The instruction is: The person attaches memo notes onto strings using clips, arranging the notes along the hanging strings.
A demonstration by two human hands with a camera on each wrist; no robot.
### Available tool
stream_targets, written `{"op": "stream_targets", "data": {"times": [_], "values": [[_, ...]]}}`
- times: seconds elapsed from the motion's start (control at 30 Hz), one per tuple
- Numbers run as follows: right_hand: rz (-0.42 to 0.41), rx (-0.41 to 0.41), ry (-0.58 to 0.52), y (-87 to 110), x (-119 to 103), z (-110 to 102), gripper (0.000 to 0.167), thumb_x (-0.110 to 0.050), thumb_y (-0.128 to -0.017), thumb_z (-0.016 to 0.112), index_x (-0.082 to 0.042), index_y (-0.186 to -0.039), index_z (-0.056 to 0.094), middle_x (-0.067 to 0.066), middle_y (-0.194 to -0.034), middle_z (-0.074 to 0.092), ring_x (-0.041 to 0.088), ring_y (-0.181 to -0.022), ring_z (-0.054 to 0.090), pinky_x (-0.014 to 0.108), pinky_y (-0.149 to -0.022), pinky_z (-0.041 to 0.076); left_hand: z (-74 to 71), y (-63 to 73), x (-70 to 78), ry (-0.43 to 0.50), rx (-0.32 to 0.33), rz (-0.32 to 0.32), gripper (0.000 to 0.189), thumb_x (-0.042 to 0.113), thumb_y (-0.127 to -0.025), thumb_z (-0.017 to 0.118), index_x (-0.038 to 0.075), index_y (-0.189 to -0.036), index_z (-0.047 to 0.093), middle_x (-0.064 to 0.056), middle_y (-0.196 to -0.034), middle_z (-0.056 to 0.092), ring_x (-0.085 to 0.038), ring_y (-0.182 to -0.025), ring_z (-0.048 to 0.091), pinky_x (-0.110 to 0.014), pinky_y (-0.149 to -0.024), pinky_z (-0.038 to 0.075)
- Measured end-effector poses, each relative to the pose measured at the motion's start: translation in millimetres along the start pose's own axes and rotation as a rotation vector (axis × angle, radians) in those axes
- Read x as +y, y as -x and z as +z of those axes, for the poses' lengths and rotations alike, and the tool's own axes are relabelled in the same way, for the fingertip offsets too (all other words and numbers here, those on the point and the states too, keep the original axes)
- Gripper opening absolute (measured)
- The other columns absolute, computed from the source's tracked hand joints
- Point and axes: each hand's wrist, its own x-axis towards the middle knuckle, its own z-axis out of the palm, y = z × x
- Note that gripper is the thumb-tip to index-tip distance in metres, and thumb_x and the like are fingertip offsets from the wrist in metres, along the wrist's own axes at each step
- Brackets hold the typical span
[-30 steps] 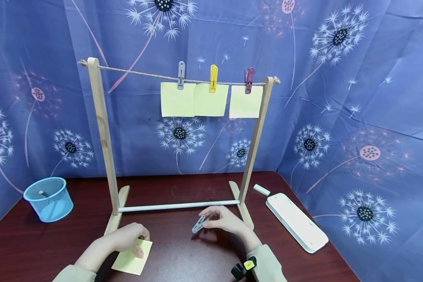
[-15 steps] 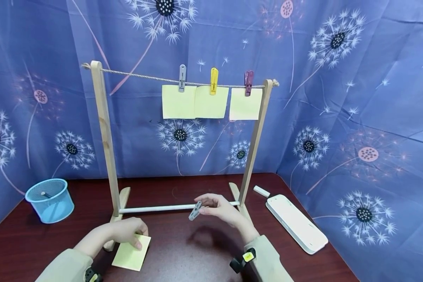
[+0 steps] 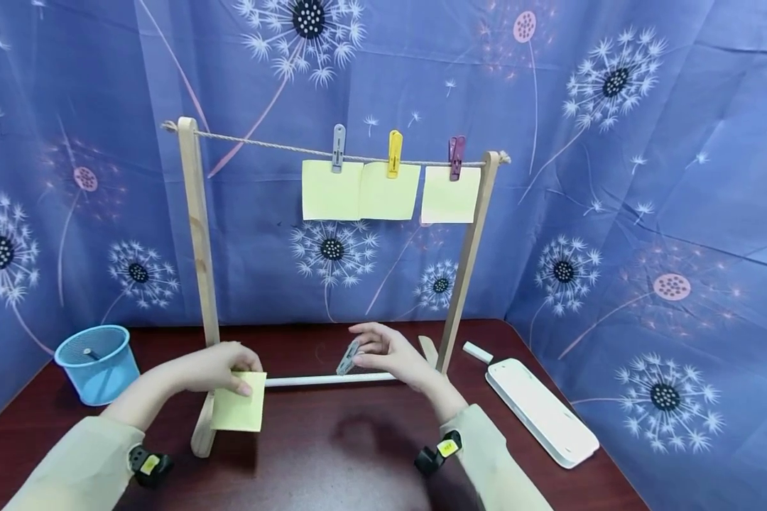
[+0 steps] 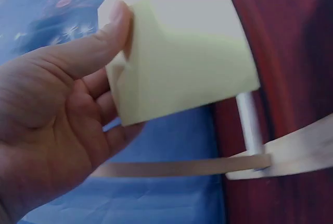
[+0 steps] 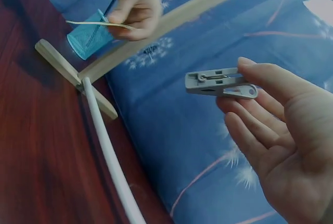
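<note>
My left hand (image 3: 220, 367) pinches a yellow sticky note (image 3: 239, 409) by its upper edge, in front of the rack's left post. In the left wrist view the thumb presses on the face of the note (image 4: 187, 62), with fingers behind it. A grey clothespin (image 3: 348, 358) is held between thumb and fingers of my right hand (image 3: 390, 358), above the table near the white crossbar. The right wrist view shows this clothespin (image 5: 216, 82) gripped by its handle end. On the rope (image 3: 262, 144) hang yellow notes (image 3: 332, 195) under a grey, a yellow and a purple clothespin.
A wooden rack (image 3: 198, 234) stands on the dark red table (image 3: 307, 447). At the left is a blue mesh cup (image 3: 99, 369) with something thin inside. A white tray (image 3: 542, 413) and a small white block (image 3: 478, 352) lie at the right. A blue patterned curtain (image 3: 383, 284) hangs behind.
My left hand has lifted the sticky note off the table, and the note now hangs upright. My right hand has risen with the clothespin. The view has shifted slightly.
</note>
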Motion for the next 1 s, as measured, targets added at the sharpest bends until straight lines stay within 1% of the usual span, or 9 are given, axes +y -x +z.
{"op": "stream_targets", "data": {"times": [0.1,0.23,0.4,0.5,0.63,0.7,0.8,0.93,1.0], "values": [[-0.033,0.01,0.026,-5.4,-14,0,0.05,-0.002,-0.088,0.069,0.004,-0.134,0.051,0.015,-0.113,0.065,0.007,-0.098,0.064,0.024,-0.085,0.054,-13.9,-0.1,9.1,-0.041,0.059,-0.017,0.02,0.019,-0.08,0.078,0.006,-0.092,0.071,0.004,-0.085,0.069,0.001,-0.071,0.053,-0.022,-0.061,0.047],[-0.086,0.017,0.077,-14.4,-38,-2,0.046,0.001,-0.087,0.069,0.005,-0.13,0.053,0.021,-0.111,0.067,0.009,-0.096,0.066,0.026,-0.086,0.054,-29.0,-2.0,19.4,-0.068,0.134,-0.03,0.025,0.025,-0.08,0.078,0.005,-0.095,0.072,0.001,-0.088,0.072,0.0,-0.075,0.055,-0.022,-0.065,0.048],[-0.139,0.018,0.161,-29.3,-70,-3,0.043,0.002,-0.086,0.07,0.006,-0.126,0.056,0.023,-0.109,0.069,0.015,-0.097,0.069,0.03,-0.087,0.055,-45.3,-3.0,35.7,-0.072,0.271,-0.04,0.031,0.024,-0.081,0.078,0.001,-0.101,0.073,-0.005,-0.094,0.075,-0.001,-0.08,0.061,-0.023,-0.072,0.05],[-0.178,0.009,0.195,-38.2,-87,-3,0.04,0.002,-0.087,0.069,0.006,-0.124,0.058,0.024,-0.112,0.068,0.02,-0.101,0.069,0.032,-0.088,0.056,-56.3,-3.0,47.7,-0.067,0.372,-0.066,0.032,0.023,-0.082,0.078,0.001,-0.104,0.072,-0.01,-0.098,0.075,-0.01,-0.086,0.067,-0.027,-0.075,0.052],[-0.244,0.012,0.208,-47.6,-108,0,0.037,0.003,-0.088,0.068,0.005,-0.123,0.058,0.024,-0.114,0.067,0.024,-0.103,0.069,0.033,-0.088,0.056,-70.0,-2.9,63.4,-0.076,0.489,-0.111,0.036,0.027,-0.085,0.077,0.002,-0.11,0.071,-0.017,-0.11,0.072,-0.029,-0.1,0.069,-0.041,-0.083,0.054],[-0.281,0.028,0.207,-51.5,-119,1,0.037,0.004,-0.088,0.068,0.007,-0.123,0.058,0.025,-0.113,0.066,0.024,-0.102,0.069,0.034,-0.087,0.057,-76.2,-3.0,71.3,-0.077,0.532,-0.125,0.038,0.03,-0.086,0.075,0.003,-0.112,0.071,-0.019,-0.113,0.071,-0.034,-0.105,0.067,-0.047,-0.085,0.053],[-0.329,0.064,0.22,-57.7,-138,2,0.037,0.004,-0.088,0.067,0.007,-0.124,0.058,0.024,-0.113,0.066,0.026,-0.101,0.069,0.034,-0.086,0.057,-85.6,-3.3,83.4,-0.076,0.592,-0.124,0.041,0.033,-0.087,0.074,0.004,-0.115,0.069,-0.02,-0.113,0.071,-0.036,-0.106,0.066,-0.049,-0.085,0.053],[-0.381,0.118,0.27,-69.1,-164,2,0.04,0.001,-0.088,0.068,0.006,-0.126,0.057,0.022,-0.114,0.066,0.028,-0.102,0.068,0.031,-0.089,0.056,-97.4,-4.5,99.1,-0.083,0.686,-0.111,0.043,0.032,-0.087,0.075,0.002,-0.117,0.069,-0.022,-0.115,0.069,-0.037,-0.108,0.064,-0.051,-0.086,0.052],[-0.396,0.143,0.295,-75.0,-177,1,0.041,0.0,-0.089,0.068,0.005,-0.128,0.056,0.022,-0.115,0.066,0.028,-0.104,0.067,0.029,-0.091,0.054,-102.1,-6.6,105.6,-0.083,0.748,-0.11,0.043,0.032,-0.086,0.076,0.003,-0.116,0.07,-0.021,-0.115,0.069,-0.033,-0.108,0.065,-0.048,-0.086,0.053]]}}
